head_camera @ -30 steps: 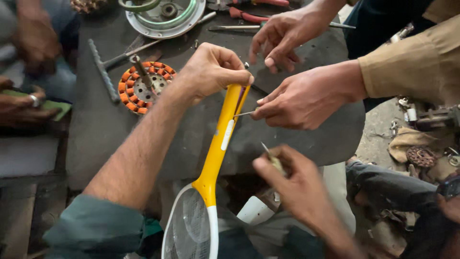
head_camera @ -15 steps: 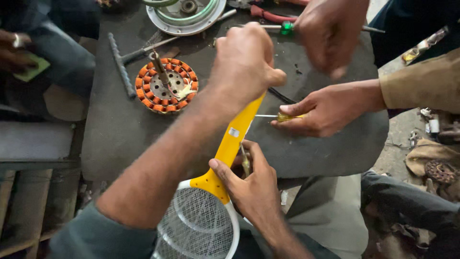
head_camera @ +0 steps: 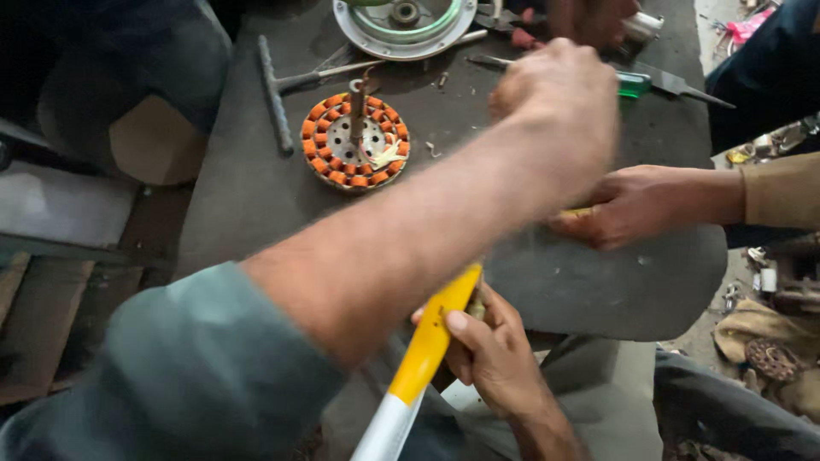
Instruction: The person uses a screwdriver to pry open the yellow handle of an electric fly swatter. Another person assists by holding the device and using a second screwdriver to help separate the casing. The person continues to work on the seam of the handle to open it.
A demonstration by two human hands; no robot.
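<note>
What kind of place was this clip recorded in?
Most likely a small electrical repair workshop: an orange-wound round motor stator, a green-handled screwdriver and a round metal motor housing lie on a dark worn worktable.

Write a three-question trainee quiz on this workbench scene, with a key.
1. True or false: the right hand grips the yellow handle.
2. Which lies nearer the wound stator: A) the T-handle wrench, B) the green-handled screwdriver?
3. Fill in: the left hand is raised over the dark ____.

Key: 1 true; 2 A; 3 table.
</note>
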